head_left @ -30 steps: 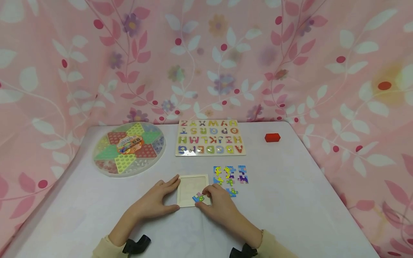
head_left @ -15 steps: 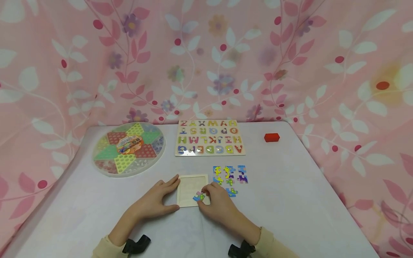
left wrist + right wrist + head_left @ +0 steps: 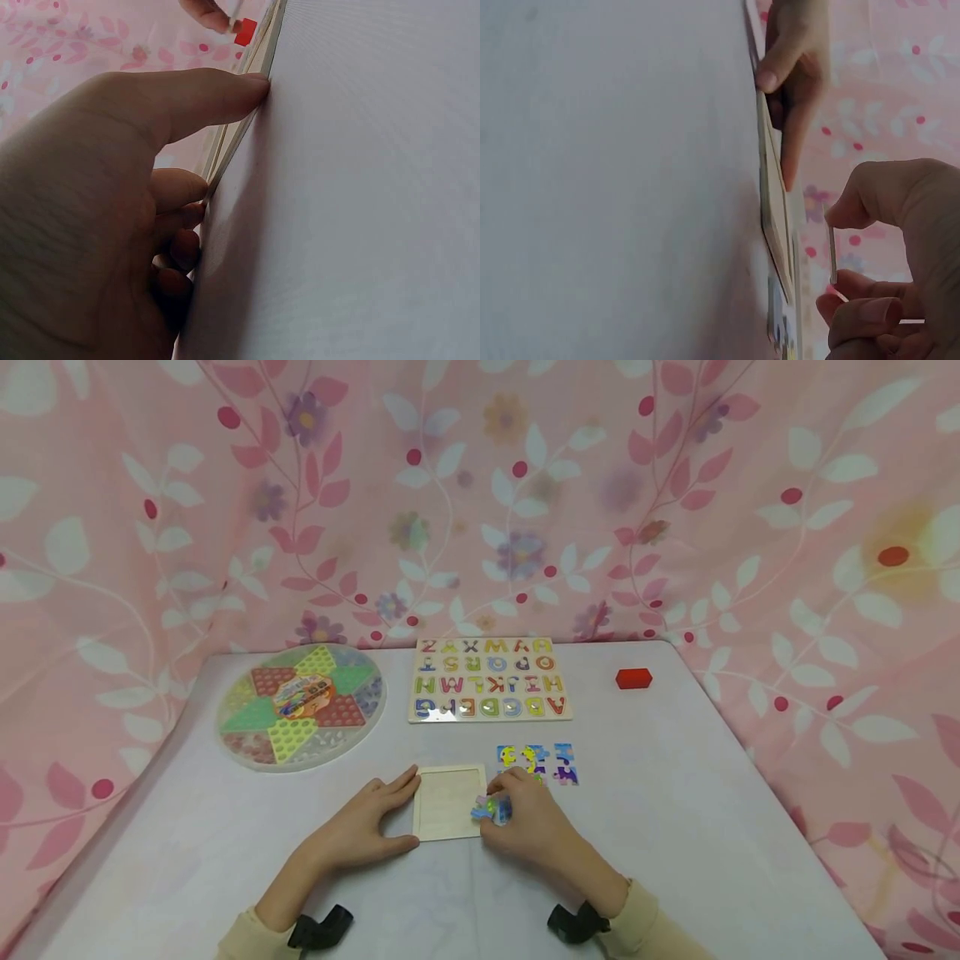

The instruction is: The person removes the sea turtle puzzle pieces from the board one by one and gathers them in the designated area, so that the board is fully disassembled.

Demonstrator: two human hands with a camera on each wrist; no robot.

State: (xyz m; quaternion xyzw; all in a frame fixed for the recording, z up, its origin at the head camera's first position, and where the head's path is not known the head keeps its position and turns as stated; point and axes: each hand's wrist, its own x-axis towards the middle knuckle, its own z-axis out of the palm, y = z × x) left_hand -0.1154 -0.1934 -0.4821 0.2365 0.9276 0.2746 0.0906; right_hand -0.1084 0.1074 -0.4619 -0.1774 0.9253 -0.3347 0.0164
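In the head view, my left hand (image 3: 367, 827) touches the left side of a shallow square wooden puzzle tray (image 3: 448, 803), thumb at the near corner and fingertips at the far one. In the left wrist view the thumb lies against the tray's edge (image 3: 238, 139). My right hand (image 3: 536, 818) pinches a blue and green jigsaw piece (image 3: 483, 808) over the tray's right edge. In the right wrist view that piece appears edge-on between thumb and fingers, apart from the tray. Several more jigsaw pieces (image 3: 564, 764) lie behind the right hand, some partly hidden by it.
An alphabet puzzle board (image 3: 490, 681) lies at the back middle of the white-covered table (image 3: 675, 827). To its left is a round Chinese checkers board (image 3: 302, 707); a red block (image 3: 633, 678) sits at the back right. Pink floral cloth (image 3: 480, 502) hangs behind.
My right hand has moved right with the jigsaw piece, from over the tray's near right part to its right edge. My left hand has stayed at the tray.
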